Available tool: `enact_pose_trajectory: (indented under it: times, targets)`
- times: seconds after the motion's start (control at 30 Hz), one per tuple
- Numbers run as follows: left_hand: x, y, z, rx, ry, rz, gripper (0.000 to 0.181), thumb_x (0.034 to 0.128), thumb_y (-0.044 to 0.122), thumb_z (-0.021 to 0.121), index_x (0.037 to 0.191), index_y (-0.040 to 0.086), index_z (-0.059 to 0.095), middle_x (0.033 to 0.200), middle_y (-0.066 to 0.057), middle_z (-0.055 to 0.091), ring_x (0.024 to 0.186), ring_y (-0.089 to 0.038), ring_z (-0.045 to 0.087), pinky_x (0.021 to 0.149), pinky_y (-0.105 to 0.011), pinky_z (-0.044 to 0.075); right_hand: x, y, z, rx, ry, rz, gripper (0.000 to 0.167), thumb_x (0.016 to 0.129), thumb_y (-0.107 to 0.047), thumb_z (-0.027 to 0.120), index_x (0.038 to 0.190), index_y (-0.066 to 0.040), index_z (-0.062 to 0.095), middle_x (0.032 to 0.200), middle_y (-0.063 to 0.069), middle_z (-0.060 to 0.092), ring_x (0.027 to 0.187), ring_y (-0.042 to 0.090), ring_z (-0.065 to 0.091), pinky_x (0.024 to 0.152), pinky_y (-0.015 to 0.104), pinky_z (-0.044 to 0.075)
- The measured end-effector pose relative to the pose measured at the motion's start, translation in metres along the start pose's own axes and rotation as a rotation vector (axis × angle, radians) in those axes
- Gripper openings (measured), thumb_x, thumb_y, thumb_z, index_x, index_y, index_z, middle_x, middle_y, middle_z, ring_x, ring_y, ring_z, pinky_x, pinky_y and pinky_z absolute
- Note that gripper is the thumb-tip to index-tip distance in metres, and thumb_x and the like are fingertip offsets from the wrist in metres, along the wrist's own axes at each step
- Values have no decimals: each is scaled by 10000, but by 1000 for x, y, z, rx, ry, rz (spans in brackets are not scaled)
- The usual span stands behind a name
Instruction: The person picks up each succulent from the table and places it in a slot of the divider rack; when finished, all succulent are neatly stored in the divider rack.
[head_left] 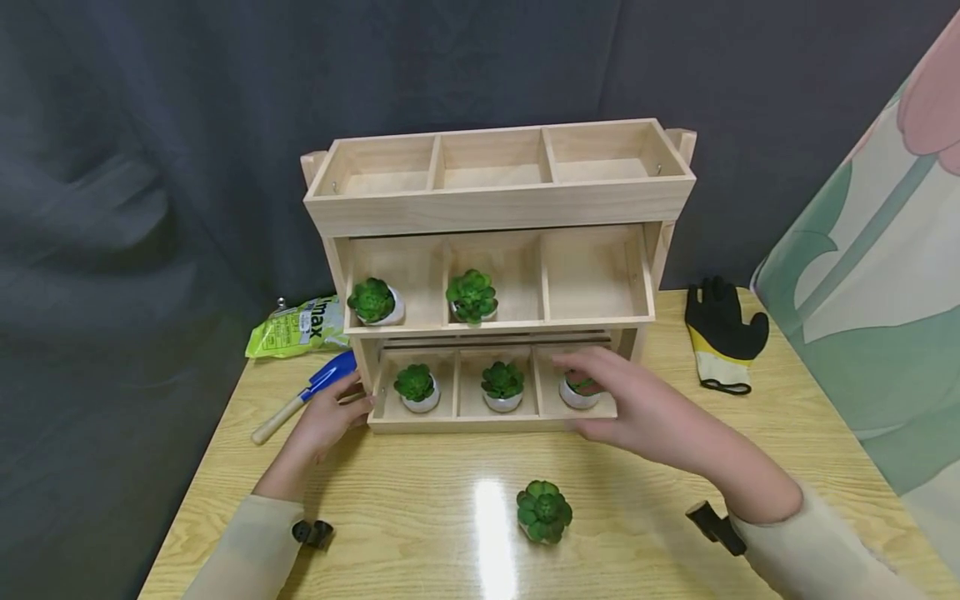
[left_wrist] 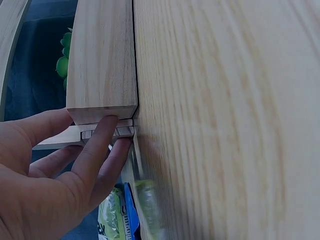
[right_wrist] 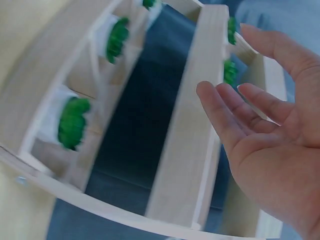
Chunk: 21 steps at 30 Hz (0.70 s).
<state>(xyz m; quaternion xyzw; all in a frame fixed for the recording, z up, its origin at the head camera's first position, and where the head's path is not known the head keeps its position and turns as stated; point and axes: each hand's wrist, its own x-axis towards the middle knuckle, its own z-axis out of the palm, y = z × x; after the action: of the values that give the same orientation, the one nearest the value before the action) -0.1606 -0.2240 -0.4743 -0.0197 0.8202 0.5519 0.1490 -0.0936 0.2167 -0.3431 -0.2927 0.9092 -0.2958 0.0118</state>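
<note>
A three-tier wooden planter shelf (head_left: 495,208) stands on the table. My left hand (head_left: 333,417) touches the left end of its bottom tray (head_left: 480,425), fingertips against the wood (left_wrist: 100,60). My right hand (head_left: 637,408) hovers by the right compartment, in front of a potted succulent (head_left: 579,396) that it partly hides. In the right wrist view its fingers are spread with nothing between them. Two more potted succulents, one at left (head_left: 417,387) and one in the middle (head_left: 502,386), sit in that tray. Another succulent (head_left: 543,512) stands on the table in front.
Two potted succulents, left (head_left: 375,301) and middle (head_left: 472,297), occupy the second tier. The top tray (head_left: 498,208) has three compartments. Left of the shelf lie a blue trowel (head_left: 307,393) and a green bag (head_left: 300,327). A black-and-yellow glove (head_left: 723,333) lies at right.
</note>
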Motion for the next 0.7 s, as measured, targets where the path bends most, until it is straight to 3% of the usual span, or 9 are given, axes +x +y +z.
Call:
enact_pose_trajectory:
  times: [0.27,0.57,0.7]
  targets:
    - [1,-1,0,-1,6,-12,706,1093,157,617,1710,132,275,1673,-306,386,1491,-504,493,1114,-514,593,-21,18,21,187,-112,75,716,945,-246,844,1561,-105,507,1431,105,635,1249,302,696,966,322,657]
    - [1,0,0,-16,0,-15,720,1096,141,607,1715,111,240,1679,-327,358,1498,-517,476,1123,-518,586,-39,45,47,343,-206,60,761,945,-326,841,1584,-142,471,1506,160,572,1276,287,666,999,329,645]
    - [0,0,1,-18,5,-19,717,1093,138,613,1712,107,253,1680,-322,361,1501,-516,473,1129,-519,580,-45,57,62,426,-276,90,801,924,-323,861,1593,-144,458,1534,216,533,1312,355,639,1037,376,634]
